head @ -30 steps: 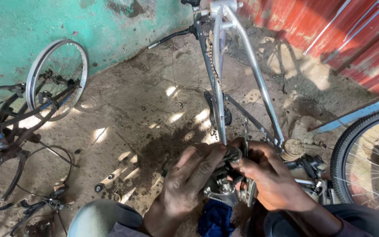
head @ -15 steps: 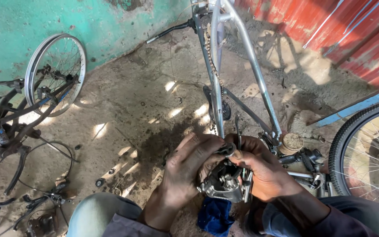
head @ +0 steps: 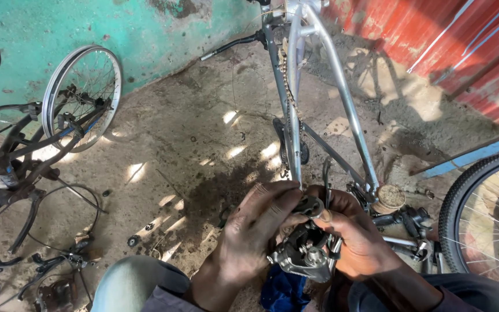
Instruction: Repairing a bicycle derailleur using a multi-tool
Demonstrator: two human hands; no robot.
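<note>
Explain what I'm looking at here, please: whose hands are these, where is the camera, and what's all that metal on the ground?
The single view comes from a camera worn on a person's head, looking down at their own two bare hands; there is no machine. The left hand and right hand together grip a small greasy metal bicycle part, with a blue cloth just below it. Ahead, a silver bicycle frame rests on the stained concrete floor, its chain hanging along it. At left, a bare wheel rim leans against the green wall beside dark bicycle parts and cables. At right, a tyred wheel shows at the edge, in front of a red corrugated wall.
</note>
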